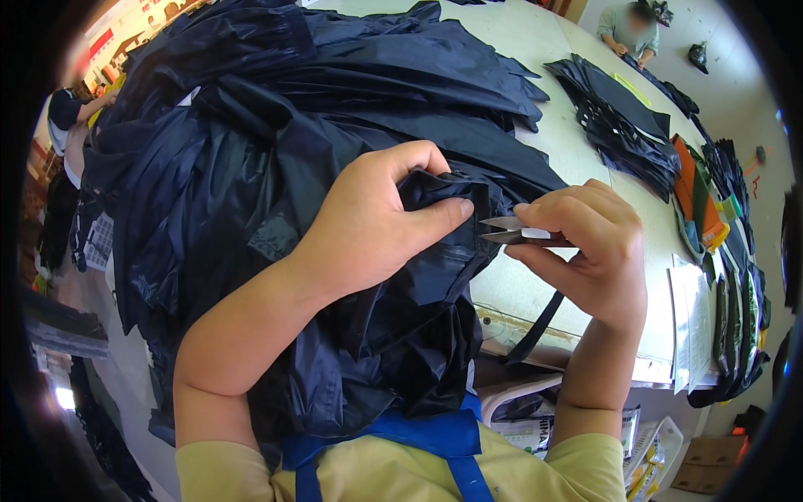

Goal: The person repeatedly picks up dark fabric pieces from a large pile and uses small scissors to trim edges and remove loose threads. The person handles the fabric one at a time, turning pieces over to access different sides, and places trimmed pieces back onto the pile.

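Note:
A black, slightly shiny garment (427, 272) hangs over the table's near edge and down against my front. My left hand (393, 209) pinches a gathered fold of it, thumb on top. Close by on the right, my right hand (590, 243) grips a pair of thread snips (502, 231). Their two pointed blades are parted and meet the edge of the fold; whether a thread lies between them is too small to tell. The fingers of my left hand are partly hidden under the cloth.
A big heap of black garments (335, 75) covers the table's left and far side. Flat black pieces (623, 121) lie stacked on the white tabletop (544, 159). Papers (690, 322) hang at the right edge. Co-workers (627, 33) are at the far right and far left.

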Action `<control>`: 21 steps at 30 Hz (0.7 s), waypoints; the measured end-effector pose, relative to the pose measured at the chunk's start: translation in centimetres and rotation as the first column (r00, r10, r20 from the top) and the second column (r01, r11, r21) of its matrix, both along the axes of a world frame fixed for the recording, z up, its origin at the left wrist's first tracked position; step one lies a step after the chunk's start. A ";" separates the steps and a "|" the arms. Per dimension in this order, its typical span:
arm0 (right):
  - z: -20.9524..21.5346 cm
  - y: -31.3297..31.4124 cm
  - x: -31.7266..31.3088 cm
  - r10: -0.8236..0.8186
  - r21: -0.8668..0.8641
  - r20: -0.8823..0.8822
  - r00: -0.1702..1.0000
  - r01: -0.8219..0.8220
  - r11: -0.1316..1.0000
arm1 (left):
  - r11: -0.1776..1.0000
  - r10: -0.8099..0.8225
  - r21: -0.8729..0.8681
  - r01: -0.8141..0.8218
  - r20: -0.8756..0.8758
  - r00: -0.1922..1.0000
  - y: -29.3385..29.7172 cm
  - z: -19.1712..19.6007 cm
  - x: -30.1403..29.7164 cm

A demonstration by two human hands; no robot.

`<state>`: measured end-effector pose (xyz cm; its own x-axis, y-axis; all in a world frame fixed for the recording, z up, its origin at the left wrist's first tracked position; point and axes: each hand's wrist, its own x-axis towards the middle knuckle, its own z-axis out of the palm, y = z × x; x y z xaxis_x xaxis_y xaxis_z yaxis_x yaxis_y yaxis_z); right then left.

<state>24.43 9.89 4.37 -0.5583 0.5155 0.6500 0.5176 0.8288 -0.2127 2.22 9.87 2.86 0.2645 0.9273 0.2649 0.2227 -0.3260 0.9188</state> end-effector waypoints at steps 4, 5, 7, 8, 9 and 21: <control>0.2 -0.3 -0.3 0.006 0.016 0.030 1.000 -0.007 1.000 | 0.999 0.018 0.032 -0.016 -0.053 0.998 0.0 0.1 0.2; 0.2 -0.3 -0.3 0.014 0.023 0.039 0.999 -0.015 1.000 | 0.996 0.033 0.088 -0.026 -0.082 0.996 0.0 -0.1 0.2; 0.1 -0.1 0.3 -0.007 0.051 0.077 0.997 0.003 0.999 | 0.998 0.024 0.065 -0.020 -0.075 0.997 0.2 0.1 0.6; -0.3 0.2 0.4 0.053 0.041 0.011 0.999 -0.053 0.998 | 1.000 0.008 -0.019 -0.009 -0.048 0.999 -0.1 0.4 0.6; -0.3 0.6 0.4 0.107 0.017 -0.044 0.993 -0.107 0.994 | 1.000 0.022 0.000 -0.022 -0.029 0.999 -0.3 0.4 0.6; -1.8 3.0 1.6 -0.177 -0.511 -0.700 0.692 -0.312 0.801 | 0.751 -0.622 -0.152 0.643 -0.489 0.611 -1.7 1.6 -1.8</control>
